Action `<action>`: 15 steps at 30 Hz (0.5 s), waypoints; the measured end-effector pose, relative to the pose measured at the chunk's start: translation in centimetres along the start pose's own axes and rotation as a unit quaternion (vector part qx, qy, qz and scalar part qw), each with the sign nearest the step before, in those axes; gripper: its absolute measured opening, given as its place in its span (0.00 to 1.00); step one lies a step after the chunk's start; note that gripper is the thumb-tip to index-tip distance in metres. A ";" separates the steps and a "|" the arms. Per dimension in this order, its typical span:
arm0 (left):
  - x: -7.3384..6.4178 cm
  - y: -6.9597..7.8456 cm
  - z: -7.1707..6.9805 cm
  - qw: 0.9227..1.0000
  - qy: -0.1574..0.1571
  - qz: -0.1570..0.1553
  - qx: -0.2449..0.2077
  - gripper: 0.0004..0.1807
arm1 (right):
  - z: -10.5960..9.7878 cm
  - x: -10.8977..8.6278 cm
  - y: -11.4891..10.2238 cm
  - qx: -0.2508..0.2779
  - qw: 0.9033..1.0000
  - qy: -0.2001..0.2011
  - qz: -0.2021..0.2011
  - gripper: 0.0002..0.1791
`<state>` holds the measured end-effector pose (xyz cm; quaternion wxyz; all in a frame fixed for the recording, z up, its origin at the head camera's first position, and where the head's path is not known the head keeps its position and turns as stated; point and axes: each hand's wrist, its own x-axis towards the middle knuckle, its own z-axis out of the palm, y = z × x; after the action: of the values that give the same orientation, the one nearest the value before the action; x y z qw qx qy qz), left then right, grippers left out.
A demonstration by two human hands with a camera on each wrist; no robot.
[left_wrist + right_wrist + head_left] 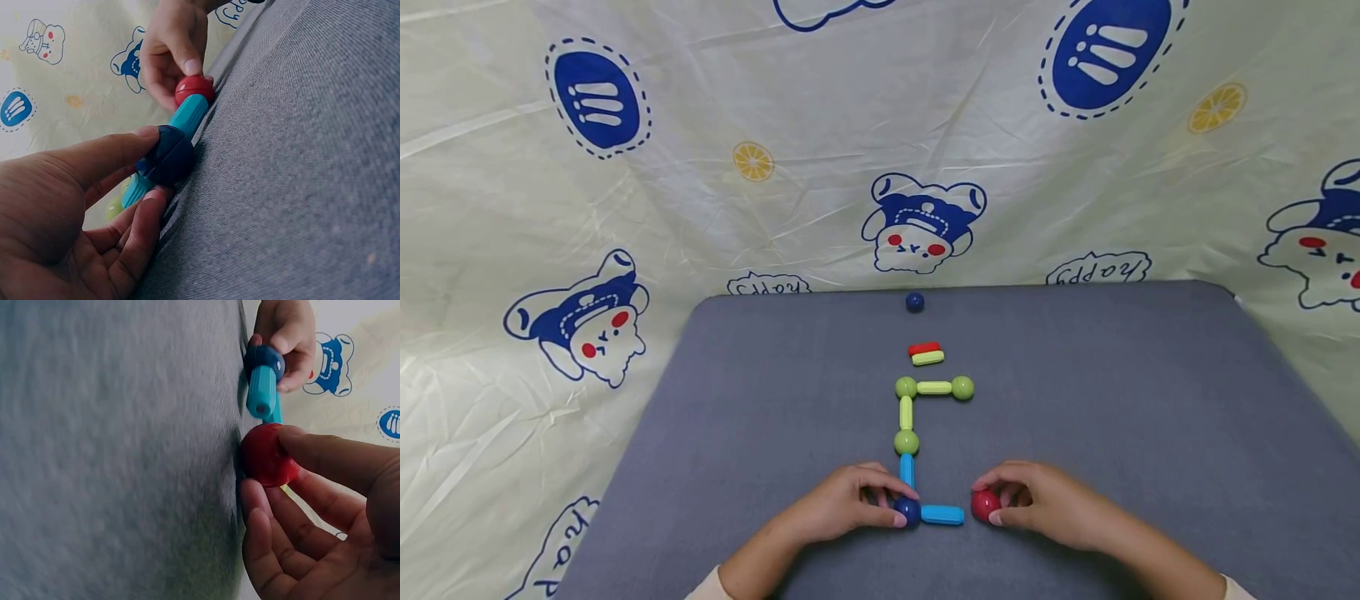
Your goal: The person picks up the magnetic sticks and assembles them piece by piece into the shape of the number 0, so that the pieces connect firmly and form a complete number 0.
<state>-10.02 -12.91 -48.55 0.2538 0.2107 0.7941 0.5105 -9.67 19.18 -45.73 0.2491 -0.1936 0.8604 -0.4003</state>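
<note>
My left hand (859, 500) pinches a dark blue ball (167, 156) between thumb and fingers. Two light blue rods run from that ball: one rod (907, 471) leads up to a green ball (907, 442), the other rod (942, 515) points right. Just past the right rod's free end, my right hand (1037, 504) holds a red ball (267, 455) by thumb and fingertips. A small gap shows between red ball and rod in the head view. Beyond, a yellow-green rod (906, 413) joins the green ball to a second green ball (906, 387).
From the second green ball, another yellow-green rod (934, 388) extends right to a third green ball (962, 388). Farther back lie a red rod (924, 348) and a loose yellow-green rod (928, 358), side by side. A dark blue ball (914, 302) sits near the grey table's (760, 375) far edge.
</note>
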 end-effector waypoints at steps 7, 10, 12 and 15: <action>0.1 0.0 0.0 1.000 0.001 -0.001 0.004 0.13 | 0.8 -0.3 0.0 0.033 0.998 -0.031 -0.052 0.17; 0.0 0.0 0.0 1.000 0.002 0.001 0.007 0.13 | 1.1 -0.1 0.1 0.037 0.996 -0.029 -0.069 0.17; 0.0 -0.1 0.0 1.000 0.002 0.001 0.007 0.13 | 1.3 -0.1 0.2 0.043 0.996 -0.029 -0.079 0.17; 0.1 -0.1 0.0 1.000 0.002 -0.001 0.005 0.13 | 1.4 0.0 0.2 0.054 0.995 -0.031 -0.082 0.17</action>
<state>-10.09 -12.95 -48.66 0.2516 0.2099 0.7974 0.5067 -8.91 18.52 -46.66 0.2519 -0.2625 0.8103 -0.4594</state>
